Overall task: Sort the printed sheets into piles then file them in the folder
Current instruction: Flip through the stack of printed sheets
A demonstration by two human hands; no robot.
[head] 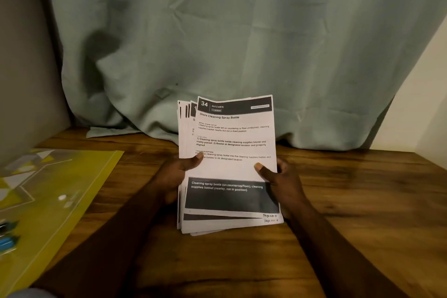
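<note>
Wooden table point(362, 201), grey-green curtain point(242, 31)

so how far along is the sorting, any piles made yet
Nothing looks done yet: no sorted piles show on the table. In hand: the left hand and right hand both grip the whole stack of sheets, slightly fanned, with sheet 34 on top. Left to do: split the stack into piles, then file them in the yellow folder lying at the left.
</note>
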